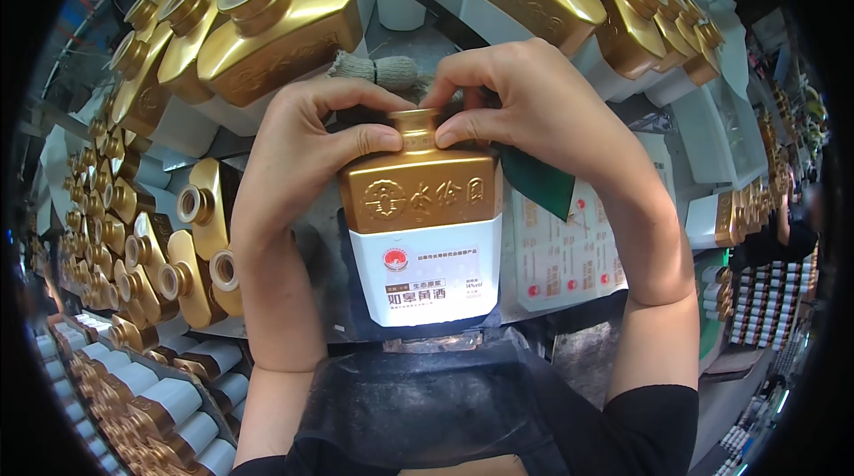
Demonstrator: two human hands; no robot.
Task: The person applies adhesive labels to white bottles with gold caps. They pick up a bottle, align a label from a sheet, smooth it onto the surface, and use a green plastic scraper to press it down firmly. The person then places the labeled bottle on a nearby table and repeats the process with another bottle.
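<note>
two bare hands work at one bottle (427,249), gold above and white below, set right in front of the person's dark apron (418,409). its base points toward the body and its printed face turns up, probably so both hands can reach the neck evenly; i can't tell whether it lies quite flat. the left hand (311,127) and right hand (527,92) each pinch the neck from their own side, thumbs on the near face, forefingers meeting the far rim, so neither grip is apart. a label sheet (569,249) lies to the right, presumably within easy reach.
</note>
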